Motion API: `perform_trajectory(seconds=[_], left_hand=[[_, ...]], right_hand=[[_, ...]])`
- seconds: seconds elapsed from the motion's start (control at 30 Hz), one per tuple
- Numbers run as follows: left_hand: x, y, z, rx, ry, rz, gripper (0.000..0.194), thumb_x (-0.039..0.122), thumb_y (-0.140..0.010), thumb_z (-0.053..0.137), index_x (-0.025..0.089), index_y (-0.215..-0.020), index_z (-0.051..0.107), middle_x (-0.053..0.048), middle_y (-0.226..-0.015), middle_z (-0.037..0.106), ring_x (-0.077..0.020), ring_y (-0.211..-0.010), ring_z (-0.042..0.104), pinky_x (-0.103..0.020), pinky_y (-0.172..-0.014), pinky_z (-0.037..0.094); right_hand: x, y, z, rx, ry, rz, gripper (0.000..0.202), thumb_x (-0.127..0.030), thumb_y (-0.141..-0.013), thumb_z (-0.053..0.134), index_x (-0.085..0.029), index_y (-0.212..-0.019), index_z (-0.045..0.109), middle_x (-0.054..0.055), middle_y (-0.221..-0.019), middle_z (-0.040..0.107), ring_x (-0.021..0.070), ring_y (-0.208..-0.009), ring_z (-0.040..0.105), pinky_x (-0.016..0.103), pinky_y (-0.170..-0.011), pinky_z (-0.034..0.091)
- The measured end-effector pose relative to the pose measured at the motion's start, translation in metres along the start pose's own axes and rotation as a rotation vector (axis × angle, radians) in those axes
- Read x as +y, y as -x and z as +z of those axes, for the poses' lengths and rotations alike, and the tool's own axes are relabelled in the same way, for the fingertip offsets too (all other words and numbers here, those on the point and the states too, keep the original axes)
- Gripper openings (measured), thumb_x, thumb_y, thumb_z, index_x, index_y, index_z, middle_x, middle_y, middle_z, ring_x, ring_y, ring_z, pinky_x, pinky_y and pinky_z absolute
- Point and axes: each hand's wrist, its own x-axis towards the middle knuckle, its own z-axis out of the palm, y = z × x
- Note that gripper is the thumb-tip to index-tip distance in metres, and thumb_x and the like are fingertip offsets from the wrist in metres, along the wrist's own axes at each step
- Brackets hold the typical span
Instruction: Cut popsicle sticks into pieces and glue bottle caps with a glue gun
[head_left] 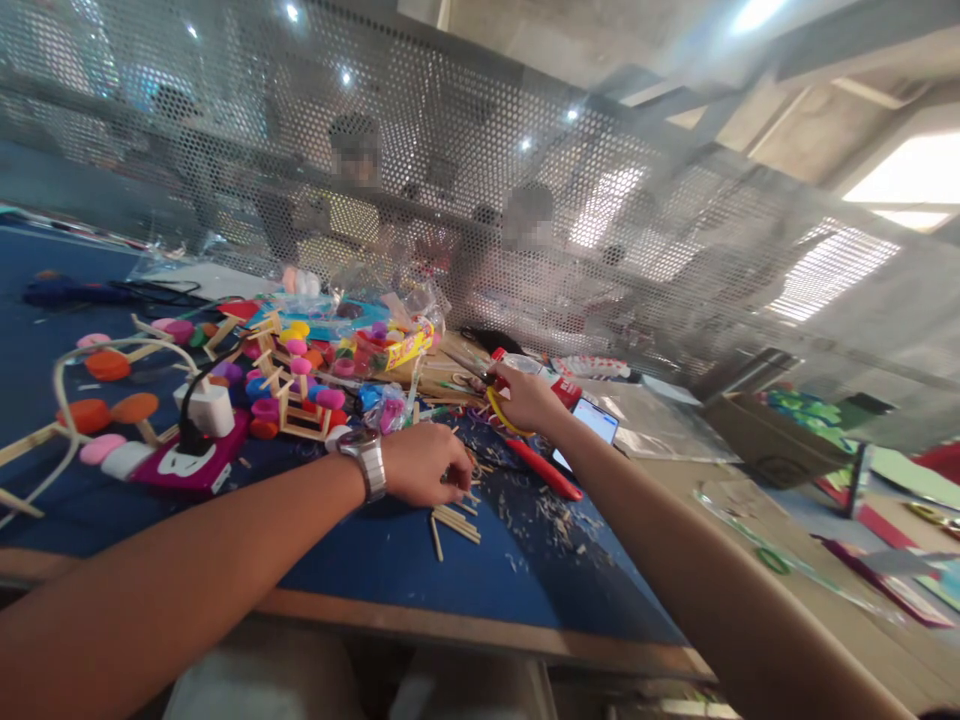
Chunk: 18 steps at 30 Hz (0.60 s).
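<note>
My right hand (526, 400) is closed around scissors (495, 408) with yellow handles, their dark blades pointing left and away from me. My left hand (426, 465), with a metal-banded watch on the wrist, is lowered to the blue table mat with its fingers curled together; whatever they pinch is hidden. Just in front of it lie several short wooden sticks (456, 524), side by side. More thin sticks and shavings are scattered between the hands. A red-handled tool (546, 470) rests below my right wrist.
Left of my hands are stick frames with colourful round caps (300, 385) and a magenta power strip (196, 465) with a white plug and cable. A phone (596, 422) and a red-labelled bottle (525, 364) lie near my right forearm. A perforated metal screen (450, 170) stands behind.
</note>
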Motion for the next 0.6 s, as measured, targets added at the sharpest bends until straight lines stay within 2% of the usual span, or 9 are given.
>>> perform_trajectory(seconds=[0.17, 0.4, 0.6], left_hand=[[-0.003, 0.0, 0.001, -0.043, 0.012, 0.049, 0.003, 0.021, -0.079, 0.076, 0.02, -0.08, 0.078, -0.001, -0.08, 0.079, -0.0166, -0.076, 0.07, -0.026, -0.071, 0.047], [-0.001, 0.001, 0.001, -0.019, -0.045, 0.087, 0.005, 0.018, -0.08, 0.076, 0.018, -0.074, 0.075, -0.005, -0.081, 0.076, -0.0211, -0.081, 0.068, -0.029, -0.071, 0.045], [-0.002, 0.001, -0.003, -0.037, -0.078, 0.127, 0.005, 0.022, -0.079, 0.078, 0.02, -0.075, 0.076, -0.004, -0.079, 0.076, -0.0209, -0.08, 0.067, -0.031, -0.071, 0.044]], right_hand=[[0.001, -0.007, 0.002, -0.096, 0.059, -0.076, 0.04, -0.012, -0.074, 0.066, -0.022, -0.113, 0.068, 0.008, -0.096, 0.076, 0.0252, -0.084, 0.067, 0.028, -0.063, 0.041], [0.003, -0.012, 0.005, -0.141, 0.101, -0.117, 0.041, -0.015, -0.078, 0.063, -0.021, -0.118, 0.066, 0.008, -0.095, 0.075, 0.024, -0.083, 0.066, 0.028, -0.063, 0.039], [0.007, -0.015, 0.004, -0.17, 0.103, -0.166, 0.042, -0.014, -0.079, 0.063, -0.02, -0.121, 0.065, 0.008, -0.097, 0.075, 0.0223, -0.083, 0.065, 0.027, -0.066, 0.04]])
